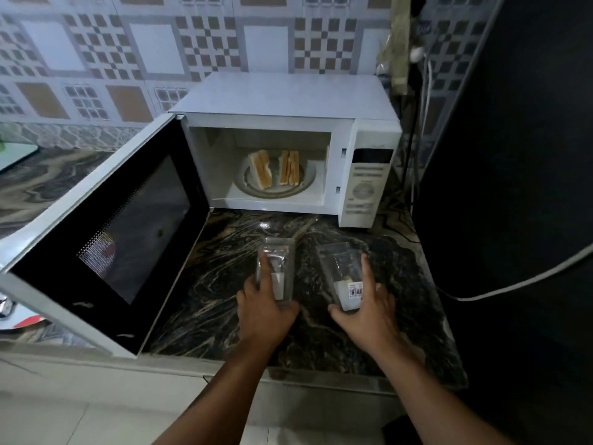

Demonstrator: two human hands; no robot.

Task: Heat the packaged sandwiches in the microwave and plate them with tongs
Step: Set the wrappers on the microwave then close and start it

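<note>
A white microwave (288, 97) stands on the dark marbled counter (224, 284), its door (106, 239) swung wide open to the left. Inside, two sandwiches stand on edge on the glass turntable (244, 181): one sandwich (261, 169) on the left, the other sandwich (289, 167) on the right. In front of the microwave, my left hand (264, 308) grips an empty clear plastic package (278, 252). My right hand (369, 303) grips a second empty clear package (341, 261) with a barcode label. Both packages rest low over the counter. No tongs or plate for serving are in view.
A tall black appliance (513, 187) fills the right side, with a white cable (513, 284) across it. The open door blocks the counter on the left. A white board edge (16, 155) lies at far left. Tiled wall behind.
</note>
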